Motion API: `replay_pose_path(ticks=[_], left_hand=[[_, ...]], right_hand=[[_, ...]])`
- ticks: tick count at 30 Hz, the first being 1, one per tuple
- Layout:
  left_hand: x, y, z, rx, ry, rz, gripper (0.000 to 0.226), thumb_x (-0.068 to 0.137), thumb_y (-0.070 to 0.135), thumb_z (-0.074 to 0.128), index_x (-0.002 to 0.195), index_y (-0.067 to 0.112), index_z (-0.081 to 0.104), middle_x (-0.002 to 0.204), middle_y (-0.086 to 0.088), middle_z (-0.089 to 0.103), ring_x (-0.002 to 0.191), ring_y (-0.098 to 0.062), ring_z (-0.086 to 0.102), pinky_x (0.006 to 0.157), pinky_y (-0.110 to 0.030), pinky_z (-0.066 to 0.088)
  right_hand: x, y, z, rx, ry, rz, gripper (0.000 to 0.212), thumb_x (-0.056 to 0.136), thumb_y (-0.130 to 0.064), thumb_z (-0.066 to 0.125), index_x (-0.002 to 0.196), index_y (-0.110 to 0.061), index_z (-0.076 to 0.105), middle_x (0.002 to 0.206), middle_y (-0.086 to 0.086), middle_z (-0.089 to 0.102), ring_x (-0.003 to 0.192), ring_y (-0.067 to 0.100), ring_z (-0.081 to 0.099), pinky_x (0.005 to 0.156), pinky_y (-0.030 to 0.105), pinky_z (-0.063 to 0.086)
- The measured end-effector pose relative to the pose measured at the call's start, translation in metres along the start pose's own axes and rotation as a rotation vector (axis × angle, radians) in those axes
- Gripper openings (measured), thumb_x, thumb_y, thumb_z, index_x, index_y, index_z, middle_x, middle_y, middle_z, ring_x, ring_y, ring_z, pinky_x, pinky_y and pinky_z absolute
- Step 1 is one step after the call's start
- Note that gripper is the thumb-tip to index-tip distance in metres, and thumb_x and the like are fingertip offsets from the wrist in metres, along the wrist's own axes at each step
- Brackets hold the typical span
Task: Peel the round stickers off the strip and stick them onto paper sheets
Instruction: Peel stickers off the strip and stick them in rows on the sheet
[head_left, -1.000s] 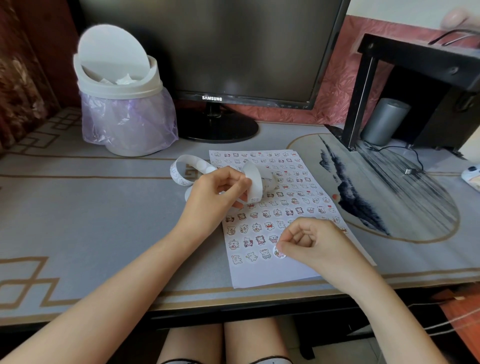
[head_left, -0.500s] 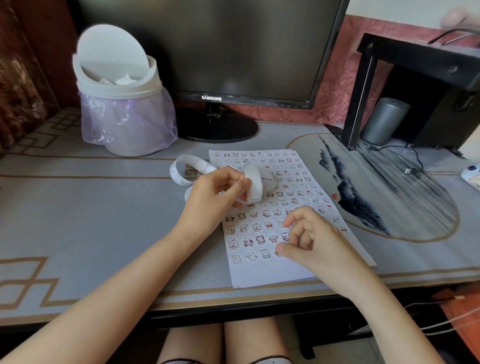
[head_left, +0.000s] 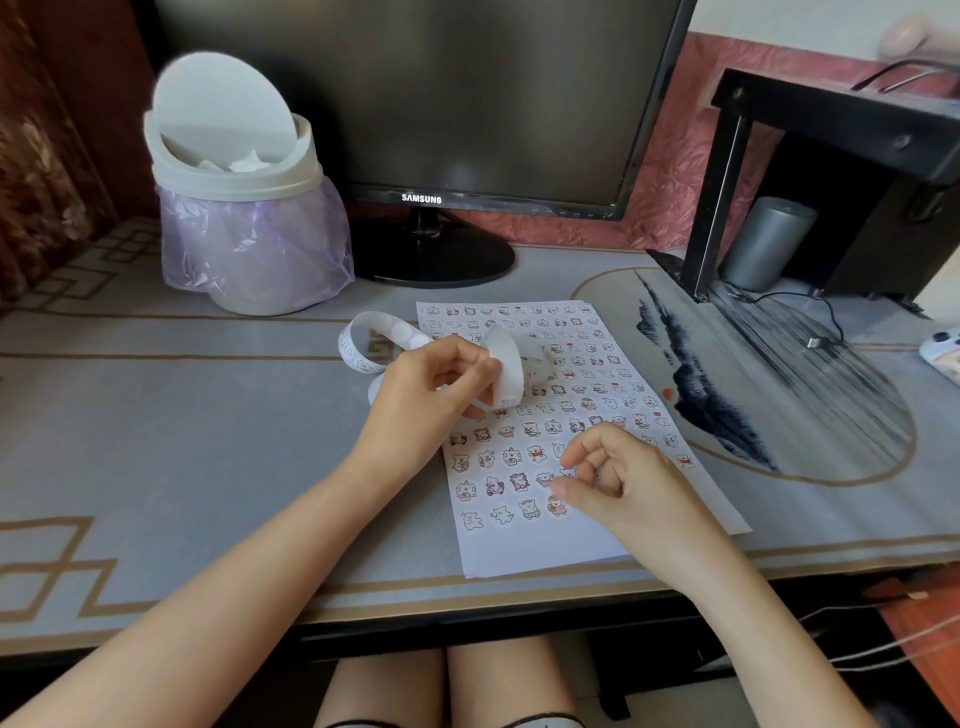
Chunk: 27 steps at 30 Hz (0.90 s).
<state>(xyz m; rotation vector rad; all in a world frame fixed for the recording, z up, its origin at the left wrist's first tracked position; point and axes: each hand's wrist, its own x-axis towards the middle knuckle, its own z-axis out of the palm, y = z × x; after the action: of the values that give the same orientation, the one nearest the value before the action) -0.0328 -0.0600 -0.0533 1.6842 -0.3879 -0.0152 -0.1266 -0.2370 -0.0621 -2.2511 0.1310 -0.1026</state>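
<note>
Desk (head_left: 208, 441): left grip (head_left: 426, 395) pinches strip (head_left: 506, 364) over sheet (head_left: 519, 551); right grip (head_left: 618, 483) curled, empty.

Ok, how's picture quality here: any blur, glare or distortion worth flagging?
Head view: soft, even light with only faint shadows. The left hand, right hand, strip and sheet are sharp. The monitor shows a dull reflection but no harsh glare. Wide-angle distortion slants the monitor's sides and the stand leg. A blurred pinkish blob sits in the top right corner.
</note>
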Motion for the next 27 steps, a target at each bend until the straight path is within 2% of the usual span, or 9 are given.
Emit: replay_pose_path(ticks=[4, 8, 11, 15, 18, 20, 22, 24, 27], left_hand=[[0.0, 0.0, 0.0, -0.004, -0.001, 0.001, 0.013, 0.093, 0.014, 0.058, 0.083, 0.009, 0.065, 0.078, -0.007, 0.069, 0.071, -0.01, 0.065, 0.067, -0.024, 0.057], [-0.001, 0.0, 0.0, 0.0, 0.003, 0.004, 0.013, 0.093, 0.015, 0.059, 0.084, 0.008, 0.065, 0.078, -0.009, 0.07, 0.071, -0.011, 0.066, 0.068, -0.026, 0.058], [0.0, 0.0, 0.0, -0.006, 0.003, 0.003, 0.013, 0.093, 0.014, 0.059, 0.083, 0.008, 0.065, 0.076, -0.007, 0.069, 0.071, -0.01, 0.066, 0.068, -0.026, 0.058], [0.0, 0.002, 0.0, -0.029, 0.007, 0.015, 0.014, 0.093, 0.014, 0.058, 0.082, 0.008, 0.064, 0.073, -0.004, 0.068, 0.07, -0.01, 0.065, 0.066, -0.025, 0.057], [-0.001, 0.002, -0.001, -0.039, 0.0, 0.033, 0.014, 0.094, 0.013, 0.056, 0.084, 0.008, 0.063, 0.071, -0.002, 0.068, 0.068, -0.008, 0.064, 0.064, -0.023, 0.056], [-0.001, 0.003, -0.001, -0.048, 0.001, 0.038, 0.013, 0.095, 0.012, 0.055, 0.085, 0.007, 0.062, 0.07, -0.001, 0.068, 0.066, -0.007, 0.064, 0.061, -0.021, 0.054], [-0.001, 0.003, -0.001, -0.062, 0.009, 0.039, 0.013, 0.095, 0.012, 0.054, 0.086, 0.006, 0.062, 0.07, -0.001, 0.068, 0.065, -0.007, 0.064, 0.06, -0.02, 0.053], [0.0, 0.004, -0.002, -0.067, 0.018, 0.046, 0.013, 0.095, 0.013, 0.055, 0.086, 0.006, 0.062, 0.07, -0.002, 0.067, 0.066, -0.007, 0.064, 0.059, -0.02, 0.052], [0.0, 0.003, -0.002, -0.064, 0.019, 0.057, 0.012, 0.094, 0.014, 0.055, 0.086, 0.007, 0.062, 0.071, -0.003, 0.068, 0.067, -0.008, 0.064, 0.059, -0.019, 0.051]], right_hand=[[0.0, 0.001, 0.0, 0.034, 0.001, 0.007, 0.018, 0.076, -0.029, 0.075, 0.081, -0.031, 0.058, 0.066, -0.012, 0.051, 0.055, 0.002, 0.044, 0.065, 0.026, 0.042], [-0.003, -0.001, -0.003, 0.062, -0.073, 0.023, 0.028, 0.07, -0.029, 0.081, 0.085, -0.031, 0.058, 0.072, -0.012, 0.05, 0.054, 0.001, 0.042, 0.062, 0.018, 0.039], [-0.001, -0.002, -0.007, 0.021, -0.114, 0.017, 0.026, 0.075, -0.023, 0.077, 0.09, -0.029, 0.057, 0.08, -0.008, 0.054, 0.055, 0.0, 0.043, 0.063, 0.016, 0.039], [0.0, -0.002, -0.009, 0.003, -0.131, 0.005, 0.017, 0.085, -0.015, 0.067, 0.093, -0.027, 0.058, 0.081, -0.009, 0.054, 0.056, -0.002, 0.045, 0.065, 0.016, 0.038], [0.002, -0.004, -0.01, 0.023, -0.128, 0.007, 0.014, 0.086, -0.017, 0.066, 0.091, -0.028, 0.058, 0.083, -0.007, 0.059, 0.059, 0.0, 0.049, 0.068, 0.023, 0.045], [0.007, -0.008, -0.012, 0.043, -0.08, -0.007, 0.011, 0.085, -0.021, 0.067, 0.088, -0.029, 0.059, 0.084, -0.005, 0.063, 0.064, 0.007, 0.055, 0.07, 0.033, 0.052], [0.014, -0.014, -0.014, 0.074, -0.005, -0.056, 0.008, 0.084, -0.024, 0.068, 0.085, -0.03, 0.062, 0.083, -0.005, 0.066, 0.069, 0.014, 0.058, 0.073, 0.039, 0.051], [0.022, -0.021, -0.013, 0.132, 0.048, -0.126, 0.008, 0.083, -0.023, 0.069, 0.083, -0.028, 0.064, 0.081, -0.005, 0.069, 0.07, 0.012, 0.059, 0.073, 0.033, 0.049], [0.034, -0.03, -0.004, 0.171, 0.094, -0.206, 0.008, 0.082, -0.02, 0.072, 0.084, -0.026, 0.066, 0.081, -0.008, 0.07, 0.075, 0.002, 0.06, 0.072, 0.015, 0.044]])
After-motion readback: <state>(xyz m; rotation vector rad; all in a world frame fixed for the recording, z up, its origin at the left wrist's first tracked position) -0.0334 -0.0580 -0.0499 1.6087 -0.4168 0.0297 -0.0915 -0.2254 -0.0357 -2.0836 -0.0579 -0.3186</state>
